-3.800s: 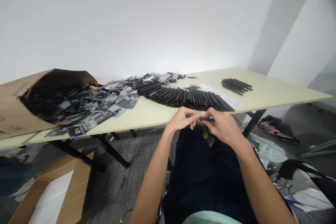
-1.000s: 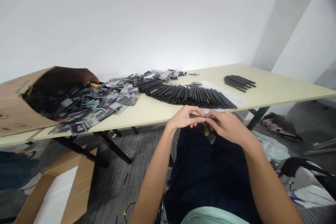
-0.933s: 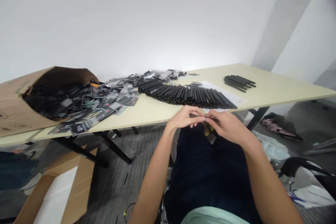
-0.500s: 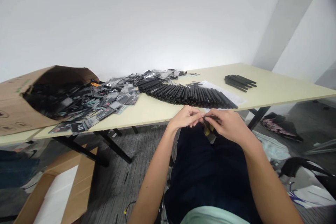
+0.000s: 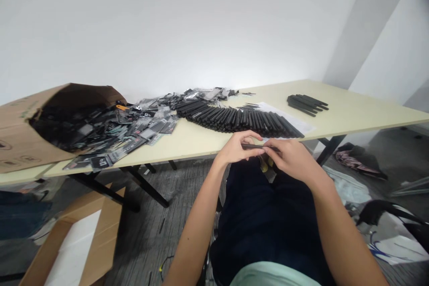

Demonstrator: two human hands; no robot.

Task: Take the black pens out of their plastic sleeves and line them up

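Note:
My left hand point(image 5: 237, 148) and my right hand point(image 5: 291, 158) meet over my lap, just below the table's front edge. Both pinch a thin black pen point(image 5: 256, 146) that lies level between their fingertips. Under my right hand something small and yellowish point(image 5: 264, 167) rests on my dark trousers; I cannot make out what it is. A long row of black pens point(image 5: 239, 120) lies on the beige table point(image 5: 351, 114) right behind my hands.
A tipped cardboard box point(image 5: 40, 120) at the left spills black packets point(image 5: 134, 127) over the table. A small bundle of black pens point(image 5: 306, 105) lies at the far right. An open carton point(image 5: 73, 241) stands on the floor at lower left, bags at the right.
Both hands stay together over my lap, their fingers shifting along the pen. The pen now lies level and shows more between the fingertips. The view has tilted slightly.

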